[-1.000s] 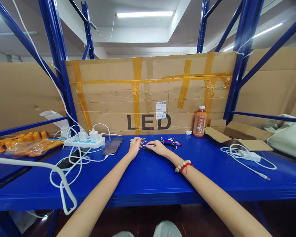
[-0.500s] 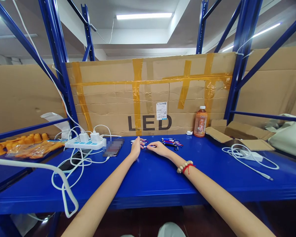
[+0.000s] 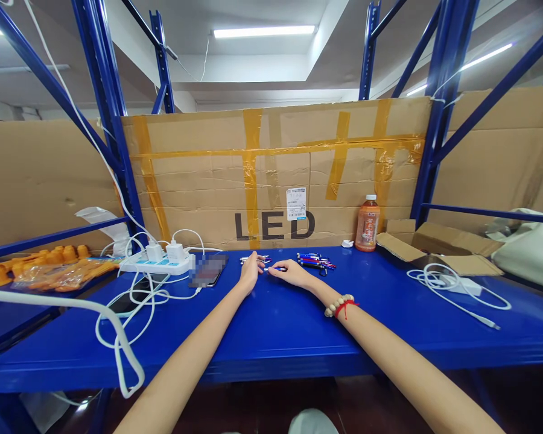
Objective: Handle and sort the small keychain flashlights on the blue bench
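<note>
My right hand (image 3: pixel 293 272) is closed on a slim blue pen (image 3: pixel 275 269) with a silvery tip, its thumb and fingers pinching the shaft. The pen points left, low over the blue tabletop. Facing it, my left hand (image 3: pixel 251 272) rests on its side with loosely bent, parted fingers, and I see nothing held in it. Several pens (image 3: pixel 266 260) lie just behind the left hand, partly hidden by its fingers. Beyond the right wrist is a looser pile of blue, red and dark pens (image 3: pixel 315 260).
Left of my hands lie a phone (image 3: pixel 213 269), a white power strip (image 3: pixel 156 263) with chargers and tangled white cables. At the right are an orange drink bottle (image 3: pixel 367 224), an open cardboard box (image 3: pixel 438 238) and a coiled white cable (image 3: pixel 452 278). A cardboard wall (image 3: pixel 199 181) closes the back.
The left fingertips and the pen's tip are slightly farther apart, and more of the pen shows in my right hand. Otherwise both arms stay in place.
</note>
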`<state>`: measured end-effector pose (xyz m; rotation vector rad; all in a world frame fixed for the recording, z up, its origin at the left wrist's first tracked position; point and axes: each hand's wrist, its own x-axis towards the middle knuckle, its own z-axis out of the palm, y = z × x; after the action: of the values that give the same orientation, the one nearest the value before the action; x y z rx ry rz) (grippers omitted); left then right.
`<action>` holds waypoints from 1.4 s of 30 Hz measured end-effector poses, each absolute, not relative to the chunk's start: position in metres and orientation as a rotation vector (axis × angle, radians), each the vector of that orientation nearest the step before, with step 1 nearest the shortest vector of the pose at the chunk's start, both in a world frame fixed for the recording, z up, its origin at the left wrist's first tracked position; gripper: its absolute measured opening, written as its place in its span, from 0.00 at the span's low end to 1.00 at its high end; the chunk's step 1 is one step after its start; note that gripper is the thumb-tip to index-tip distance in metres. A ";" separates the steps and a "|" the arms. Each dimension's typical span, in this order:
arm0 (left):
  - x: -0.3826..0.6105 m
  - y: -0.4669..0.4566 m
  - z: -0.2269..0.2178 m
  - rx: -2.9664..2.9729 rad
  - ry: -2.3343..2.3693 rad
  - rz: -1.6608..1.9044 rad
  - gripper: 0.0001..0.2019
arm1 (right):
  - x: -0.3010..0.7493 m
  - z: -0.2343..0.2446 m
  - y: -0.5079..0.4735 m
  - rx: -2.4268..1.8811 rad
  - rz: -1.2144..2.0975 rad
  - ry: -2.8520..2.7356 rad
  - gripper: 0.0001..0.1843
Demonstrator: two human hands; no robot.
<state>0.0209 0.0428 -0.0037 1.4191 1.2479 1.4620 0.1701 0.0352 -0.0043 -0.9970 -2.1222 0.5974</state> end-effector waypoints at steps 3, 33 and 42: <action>0.020 0.042 -0.003 1.430 1.248 1.461 0.20 | 0.170 -0.004 0.035 -0.987 0.624 -2.119 0.20; 0.017 0.047 -0.008 1.475 1.290 1.448 0.19 | 0.172 -0.007 0.039 -0.977 0.592 -2.163 0.19; 0.016 0.048 -0.009 1.491 1.286 1.447 0.19 | 0.173 -0.005 0.040 -0.928 0.589 -2.188 0.19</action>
<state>0.0160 0.0480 -0.0093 1.4912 1.2862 1.4466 0.1731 0.0398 -0.0047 -0.9282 -2.1882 0.5893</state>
